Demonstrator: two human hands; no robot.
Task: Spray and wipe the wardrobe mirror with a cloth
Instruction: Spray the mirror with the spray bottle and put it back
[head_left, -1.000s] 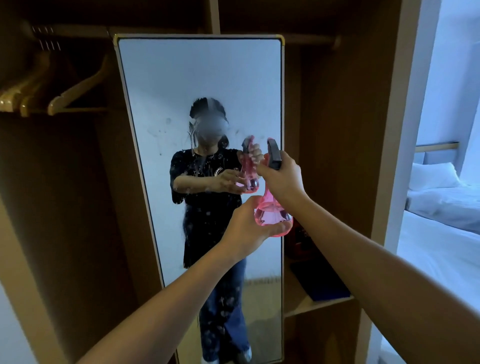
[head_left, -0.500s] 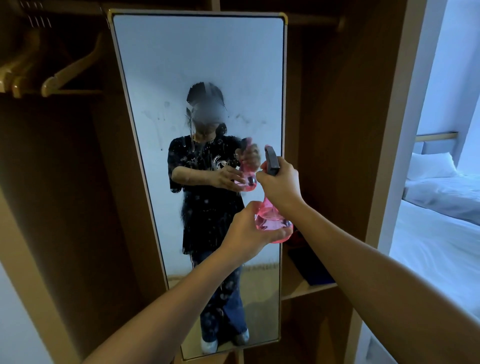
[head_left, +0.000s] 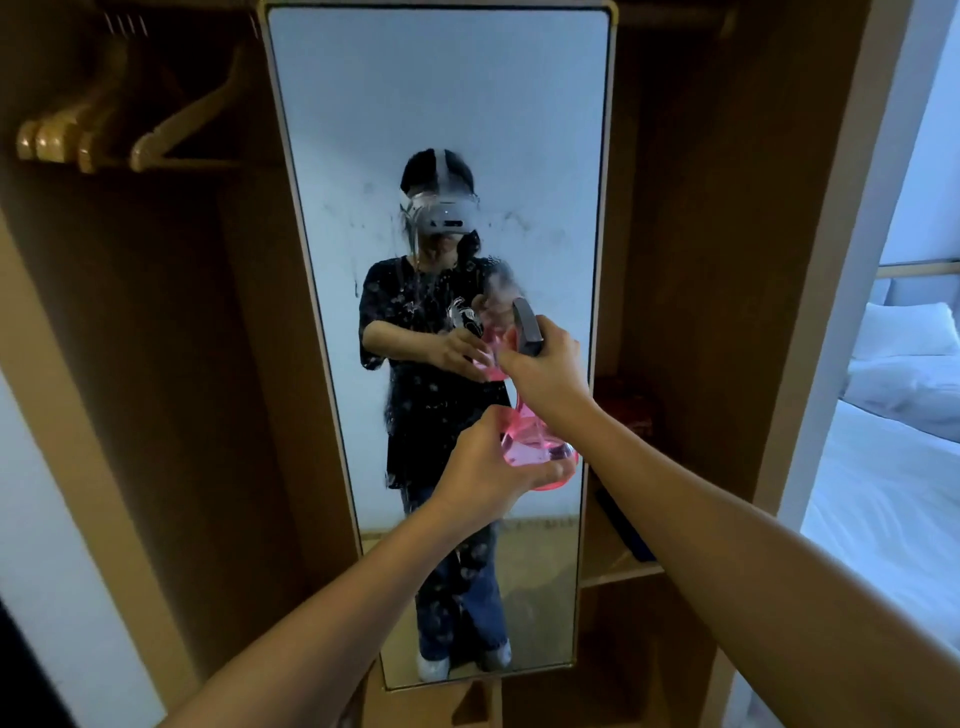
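Note:
A tall wardrobe mirror with a thin gold frame stands straight ahead, its middle speckled with spray droplets and streaks. In front of it I hold a pink see-through spray bottle with a dark trigger head. My right hand grips the bottle's neck and trigger. My left hand cups the bottle's round base from below. A puff of mist hangs just in front of the nozzle. No cloth is in view.
Several wooden hangers hang on a rail at the upper left inside the wardrobe. A shelf with a dark flat object sits right of the mirror. A bed with white bedding lies past the wardrobe's right side.
The bottle and both hands have dropped lower along the mirror, my view tilted down so the mirror's bottom edge shows, and fresh mist has appeared at the nozzle.

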